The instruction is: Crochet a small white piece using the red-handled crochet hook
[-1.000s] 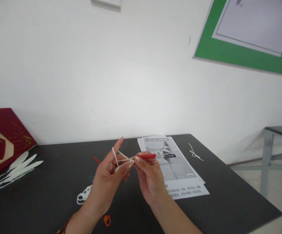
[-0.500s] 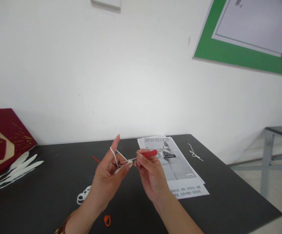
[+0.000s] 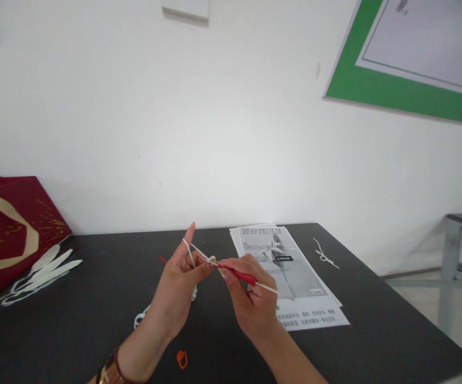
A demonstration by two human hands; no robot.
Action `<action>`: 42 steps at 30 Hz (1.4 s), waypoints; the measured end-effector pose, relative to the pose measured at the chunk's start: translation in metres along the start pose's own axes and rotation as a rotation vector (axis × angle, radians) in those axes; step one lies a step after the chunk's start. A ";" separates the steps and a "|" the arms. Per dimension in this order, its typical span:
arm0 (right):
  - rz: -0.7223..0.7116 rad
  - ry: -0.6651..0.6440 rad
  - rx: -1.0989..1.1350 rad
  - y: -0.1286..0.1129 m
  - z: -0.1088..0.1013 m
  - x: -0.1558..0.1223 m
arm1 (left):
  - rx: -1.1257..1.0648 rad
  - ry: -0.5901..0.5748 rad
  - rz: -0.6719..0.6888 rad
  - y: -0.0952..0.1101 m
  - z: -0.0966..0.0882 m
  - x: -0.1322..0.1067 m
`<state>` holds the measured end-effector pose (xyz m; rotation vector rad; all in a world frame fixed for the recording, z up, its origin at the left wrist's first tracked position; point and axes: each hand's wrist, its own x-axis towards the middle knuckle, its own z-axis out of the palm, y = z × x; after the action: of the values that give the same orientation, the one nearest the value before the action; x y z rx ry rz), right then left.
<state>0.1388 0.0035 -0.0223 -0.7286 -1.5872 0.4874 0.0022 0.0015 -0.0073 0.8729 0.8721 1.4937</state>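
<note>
In my right hand (image 3: 253,290) is a crochet hook (image 3: 243,276) with a red grip, its tip pointing left and its pale end angled down to the right. My left hand (image 3: 180,288) pinches a small piece of white yarn work (image 3: 212,260) between thumb and fingers. White yarn (image 3: 186,246) loops round its raised index finger and runs down to the work. The hook's tip meets the work at the left fingertips; its exact place in the stitches is too small to tell. More white yarn (image 3: 139,318) lies on the table, partly behind my left wrist.
Printed sheets (image 3: 310,298) lie on the black table (image 3: 103,277) behind my right hand. An orange stitch marker (image 3: 181,359) is near the front. White crocheted leaf-shaped pieces (image 3: 53,269) rest by a dark red bag (image 3: 15,229) at left. A yarn scrap (image 3: 324,257) lies at right.
The crochet hook has tilted so its rear end now points down to the right instead of up. My right hand has rolled over with it. The view has shifted slightly left.
</note>
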 end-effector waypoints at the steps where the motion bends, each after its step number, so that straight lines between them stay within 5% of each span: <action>1: -0.039 -0.002 -0.034 0.000 0.002 -0.003 | -0.014 -0.008 -0.001 -0.001 -0.001 0.001; 7: -0.206 0.012 -0.095 0.000 0.009 -0.012 | -0.003 0.000 0.047 -0.007 -0.002 0.001; 22: 0.090 0.192 0.080 0.008 0.016 -0.009 | 0.035 0.062 0.122 -0.005 0.006 -0.004; 30: -0.015 0.107 0.001 0.011 0.014 -0.010 | 0.088 0.047 0.159 -0.007 0.006 -0.003; 36: -0.299 -0.024 -0.189 0.013 0.009 -0.012 | -0.092 -0.053 0.031 0.001 -0.002 0.000; 39: -0.190 0.008 -0.052 0.014 0.010 -0.011 | -0.174 -0.193 -0.107 0.008 -0.011 0.004; 42: 0.117 0.074 0.272 0.014 0.016 -0.006 | -0.215 -0.243 -0.158 0.015 -0.018 0.007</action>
<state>0.1256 0.0104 -0.0386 -0.6259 -1.3812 0.7379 -0.0212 0.0064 -0.0013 0.7874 0.5765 1.2860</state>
